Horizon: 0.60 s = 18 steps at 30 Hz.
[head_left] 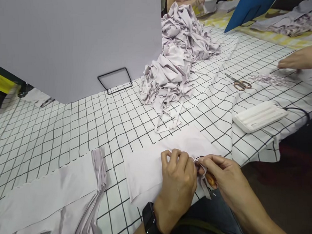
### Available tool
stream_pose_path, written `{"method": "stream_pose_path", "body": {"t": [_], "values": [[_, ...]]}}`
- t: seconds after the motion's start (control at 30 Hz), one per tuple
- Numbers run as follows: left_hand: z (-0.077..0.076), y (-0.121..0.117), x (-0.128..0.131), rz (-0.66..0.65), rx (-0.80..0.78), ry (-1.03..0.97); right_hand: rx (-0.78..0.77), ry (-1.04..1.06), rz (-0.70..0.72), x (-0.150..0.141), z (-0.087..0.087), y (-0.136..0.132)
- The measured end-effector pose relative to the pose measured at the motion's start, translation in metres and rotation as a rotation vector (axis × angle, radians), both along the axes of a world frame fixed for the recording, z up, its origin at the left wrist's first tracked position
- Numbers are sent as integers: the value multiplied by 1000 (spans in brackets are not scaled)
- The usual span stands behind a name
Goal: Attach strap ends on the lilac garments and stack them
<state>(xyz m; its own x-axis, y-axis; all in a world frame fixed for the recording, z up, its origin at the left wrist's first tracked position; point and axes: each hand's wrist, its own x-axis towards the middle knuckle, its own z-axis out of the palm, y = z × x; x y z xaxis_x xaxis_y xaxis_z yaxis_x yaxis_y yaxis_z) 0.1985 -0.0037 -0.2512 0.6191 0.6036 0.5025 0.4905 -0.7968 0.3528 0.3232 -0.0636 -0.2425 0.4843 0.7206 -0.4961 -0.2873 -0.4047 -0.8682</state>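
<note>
A pale pink fabric piece (145, 170) lies flat on the checked tablecloth in front of me. My left hand (178, 173), with a black watch at the wrist, rests on it, fingers curled and closed at its right edge. Close beside it, my right hand (221, 171) pinches at the same edge, where a narrow fabric strip (205, 187) dangles. Tucked in the right hand is a pair of scissors with an orange-brown handle (211, 179); its blades are mostly hidden by fingers and cloth.
Layered fabric pieces (50, 192) lie at left. A crumpled fabric heap (169, 74) sits behind, beside a large grey panel (76, 41). Rightward are other scissors (239, 83), a white power strip (260, 115) and another person's hand (300, 58). Someone handles cloth at the back.
</note>
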Motion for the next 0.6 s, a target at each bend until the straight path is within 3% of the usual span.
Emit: {"method": "stream_pose_path", "body": {"t": [0.3,0.6], "values": [[2,-2,1,-10,66,28,-16,-22,58,0,6,3],[-2,-2,-1,-95,107,128,-13,-110,308,8,8,0]]}}
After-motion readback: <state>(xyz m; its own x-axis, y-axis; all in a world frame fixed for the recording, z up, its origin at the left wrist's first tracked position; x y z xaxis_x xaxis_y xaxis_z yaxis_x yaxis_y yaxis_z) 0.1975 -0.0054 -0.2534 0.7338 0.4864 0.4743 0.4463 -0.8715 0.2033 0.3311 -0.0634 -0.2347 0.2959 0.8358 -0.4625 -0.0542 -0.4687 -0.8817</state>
